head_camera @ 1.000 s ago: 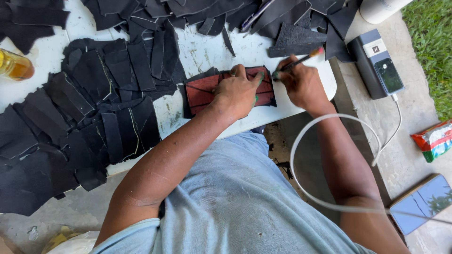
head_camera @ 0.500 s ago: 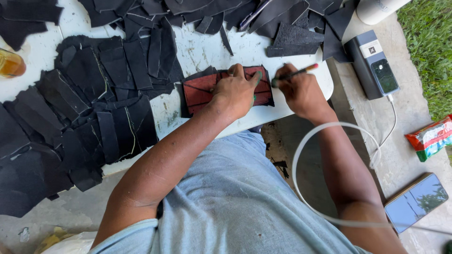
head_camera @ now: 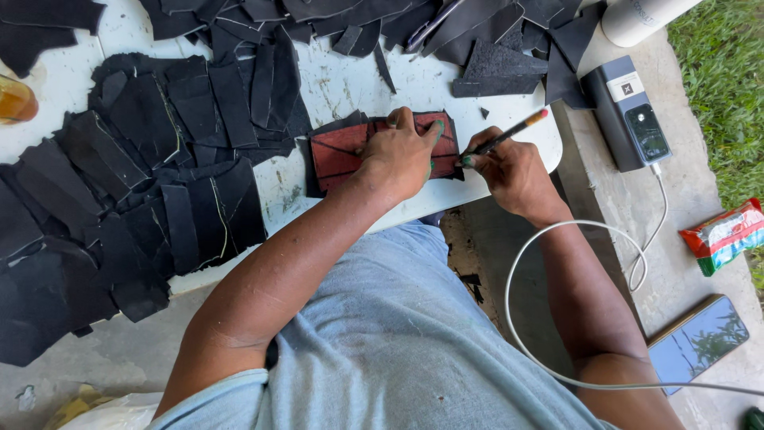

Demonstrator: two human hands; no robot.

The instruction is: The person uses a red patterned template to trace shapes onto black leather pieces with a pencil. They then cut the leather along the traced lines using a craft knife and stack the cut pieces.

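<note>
Fingers (head_camera: 414, 131) of the left hand (head_camera: 398, 157) lie spread and pressed flat on a red template (head_camera: 338, 151), a panel crossed by dark lines that sits on a black piece (head_camera: 312, 159) of sheet material at the near edge of the white table (head_camera: 334, 84). Fingertips carry traces of green. Just right of it, the right hand (head_camera: 509, 169) has its thumb and fingers pinched together around a pencil (head_camera: 506, 132), dark in the shaft with a reddish end pointing up and to the right; its tip meets the right edge of the template, beside the left hand's fingertips. The 2 hands are near each other, almost touching.

Black cut pieces (head_camera: 159, 175) cover the left part of the table in overlapping heaps, and more black scraps (head_camera: 493, 64) lie along its far edge. An amber glass (head_camera: 14, 99) stands at the far left. On the concrete ledge (head_camera: 684, 271) to the right rests a dark power bank (head_camera: 625, 111), from which a white cable (head_camera: 549, 231) loops down across the right forearm. Beyond it stands a white cylinder (head_camera: 637, 20), partly out of view. Farther right lie a red and green packet (head_camera: 724, 235) and a phone (head_camera: 696, 342) with a reflecting screen. Grass (head_camera: 724, 72) shows at the upper right. A grey shirt (head_camera: 398, 342) fills the lower middle.
</note>
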